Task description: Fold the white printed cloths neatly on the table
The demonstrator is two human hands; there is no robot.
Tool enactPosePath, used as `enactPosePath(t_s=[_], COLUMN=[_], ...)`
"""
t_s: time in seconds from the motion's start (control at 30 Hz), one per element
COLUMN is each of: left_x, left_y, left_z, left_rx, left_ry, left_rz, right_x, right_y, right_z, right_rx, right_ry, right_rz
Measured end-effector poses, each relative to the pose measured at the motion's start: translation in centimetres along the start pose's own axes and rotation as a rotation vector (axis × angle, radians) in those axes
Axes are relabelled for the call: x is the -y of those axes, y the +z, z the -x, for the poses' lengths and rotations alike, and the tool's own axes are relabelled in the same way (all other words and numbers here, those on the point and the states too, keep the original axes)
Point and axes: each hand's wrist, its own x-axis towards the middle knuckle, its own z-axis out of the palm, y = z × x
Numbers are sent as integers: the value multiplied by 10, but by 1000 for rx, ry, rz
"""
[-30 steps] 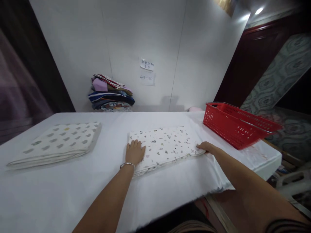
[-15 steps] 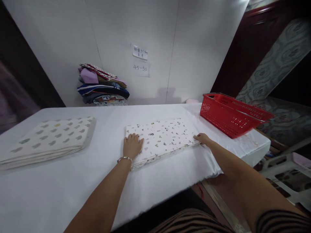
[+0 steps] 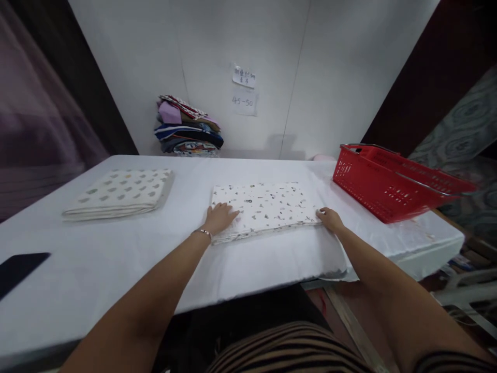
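Cloth point(image 3: 267, 207) lies folded mid-worktop point(image 3: 256, 269) between both hands: left grip point(image 3: 220, 218) flat, ungrasping on its 9 o'clock edge, right grip point(image 3: 330, 218) at its 3 o'clock corner, pinch not discernible; step judged edge-squaring, next move calling for aligned layers.

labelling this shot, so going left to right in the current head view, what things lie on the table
Dark flat object, grey-print folded cloth, small-print folded cloth, red basket.
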Motion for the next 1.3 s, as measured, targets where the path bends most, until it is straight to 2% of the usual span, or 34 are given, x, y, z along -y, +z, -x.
enactPosePath(t_s=[0.17,0.33,0.4,0.53,0.67,0.93,1.3], left_x=[-30,-49,-51,-50,-52,-55,-55], left_y=[16,37,44,53,52,49,49], left_z=[42,57,57,57,60,60,59], left_rx=[-60,-183,-252,-342,-378,-372,-370], left_ry=[142,285,324,352,364,364,346], left_rz=[19,60,57,62,64,80,155], right_x=[13,37,42,44,41,52,65], right_y=[3,20,25,30,32,39,44], right_z=[10,34,43,52,51,54,54], right_rx=[-85,-110,-109,-125,-179,-172,-131], right_ry=[-231,-757,-867,-932,-989,-1082,-1084], right_rz=[-30,-213,-263,-252,-170,-81,-42])
